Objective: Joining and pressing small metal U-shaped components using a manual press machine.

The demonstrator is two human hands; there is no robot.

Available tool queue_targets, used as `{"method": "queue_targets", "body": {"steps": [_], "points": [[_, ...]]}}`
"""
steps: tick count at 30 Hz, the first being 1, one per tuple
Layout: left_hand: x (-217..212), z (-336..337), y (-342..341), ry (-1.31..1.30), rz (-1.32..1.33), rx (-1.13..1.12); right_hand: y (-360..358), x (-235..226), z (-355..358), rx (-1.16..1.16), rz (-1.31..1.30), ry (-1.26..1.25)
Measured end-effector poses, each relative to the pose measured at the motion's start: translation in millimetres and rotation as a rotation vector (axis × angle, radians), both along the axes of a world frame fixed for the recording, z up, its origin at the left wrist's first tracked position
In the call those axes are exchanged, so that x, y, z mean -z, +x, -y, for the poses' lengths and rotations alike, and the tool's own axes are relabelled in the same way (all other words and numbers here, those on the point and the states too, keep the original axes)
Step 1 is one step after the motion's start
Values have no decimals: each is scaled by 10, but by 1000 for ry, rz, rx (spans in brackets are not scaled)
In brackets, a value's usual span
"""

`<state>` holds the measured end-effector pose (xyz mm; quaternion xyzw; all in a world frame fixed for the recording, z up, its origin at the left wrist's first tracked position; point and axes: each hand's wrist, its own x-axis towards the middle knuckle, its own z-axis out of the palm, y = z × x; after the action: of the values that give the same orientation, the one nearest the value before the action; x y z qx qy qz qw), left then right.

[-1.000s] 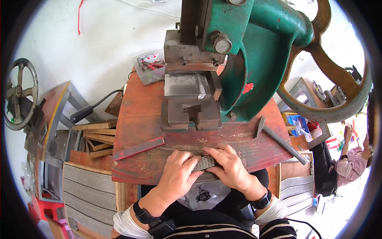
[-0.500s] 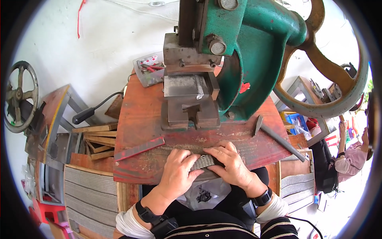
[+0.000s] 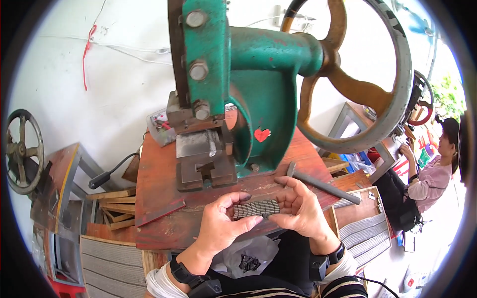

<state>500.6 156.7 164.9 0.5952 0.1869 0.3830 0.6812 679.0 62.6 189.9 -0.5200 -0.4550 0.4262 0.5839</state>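
Just over the table's front edge, a compact block of small grey pieces in neat rows (image 3: 256, 208) sits between my two hands. My left hand (image 3: 221, 221) grips its left end, thumb along the near side and fingers behind. At the block's right end my right hand (image 3: 303, 211) holds with thumb and fingers, its index finger raised away. A hammer (image 3: 323, 186) lies beyond my right hand. On the table's left lies a flat red bar (image 3: 161, 212). Below my hands, a white plastic bag (image 3: 226, 258) with dark scraps rests at my lap.
A green hand press (image 3: 268, 94) with a large wheel (image 3: 365, 89) and steel die (image 3: 206, 171) stands on the red wooden table (image 3: 154, 186). Trays of grey strips (image 3: 112, 268) (image 3: 365, 233) flank it. Another person (image 3: 427, 179) sits at the far right.
My head view has swung rightward and up. The grey block, largely covered by my fingers before, now shows its top face, and my right fingers have spread.
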Motion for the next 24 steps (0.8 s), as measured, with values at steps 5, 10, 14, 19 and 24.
{"method": "queue_targets", "body": {"steps": [5, 10, 14, 19, 24], "points": [[-63, -4, 40, -41, -75, 34, 87, -86, 36, -30, -85, -81], [-19, -36, 19, -98, -212, 19, 100, -17, -82, -45, -178, -173], [-60, 13, -56, -118, -188, -10, 74, 54, -117, -86, -168, -147], [-68, 14, -131, -127, -193, -10, 27, 13, -145, -123, -192, -174], [-37, 16, -240, -8, -227, -59, -29, 105, -191, -176, -167, -115]]}}
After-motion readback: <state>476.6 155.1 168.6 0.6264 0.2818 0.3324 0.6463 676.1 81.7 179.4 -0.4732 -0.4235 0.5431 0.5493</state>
